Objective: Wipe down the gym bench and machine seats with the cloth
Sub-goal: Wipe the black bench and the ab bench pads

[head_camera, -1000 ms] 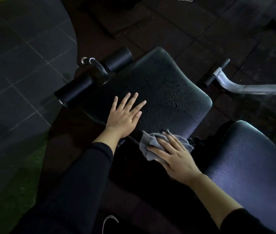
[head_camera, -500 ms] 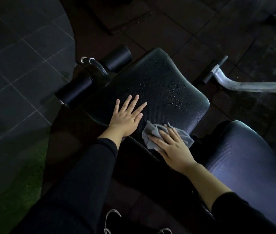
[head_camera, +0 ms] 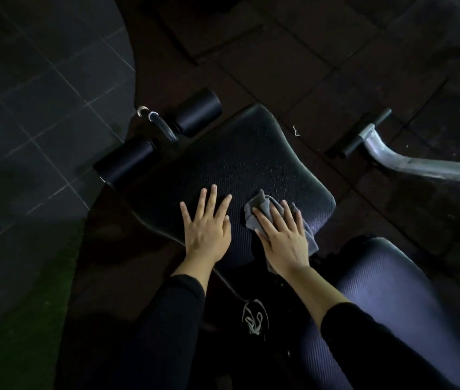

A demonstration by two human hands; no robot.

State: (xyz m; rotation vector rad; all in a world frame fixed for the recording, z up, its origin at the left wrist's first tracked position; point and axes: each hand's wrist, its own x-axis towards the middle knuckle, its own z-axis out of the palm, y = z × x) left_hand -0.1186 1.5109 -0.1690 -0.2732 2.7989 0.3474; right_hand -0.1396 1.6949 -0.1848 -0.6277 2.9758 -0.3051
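A black textured bench seat pad (head_camera: 240, 164) fills the middle of the head view, with water droplets on its right part. My left hand (head_camera: 206, 229) lies flat on the pad's near left area, fingers straight and spread. My right hand (head_camera: 282, 235) presses a crumpled grey cloth (head_camera: 262, 205) onto the pad's near right area, fingers straight on top of it. The long bench back pad (head_camera: 392, 299) runs off to the lower right.
Two black foam rollers (head_camera: 197, 112) and a curved metal handle (head_camera: 155, 122) sit at the seat's far left end. A silver metal frame leg (head_camera: 408, 163) lies on the dark rubber floor at right. Green turf (head_camera: 20, 305) is at lower left. A laced shoe (head_camera: 254, 316) shows below.
My right hand has slid the cloth forward from the seat's near edge up onto the pad, toward the droplets. My left hand stays flat on the pad.
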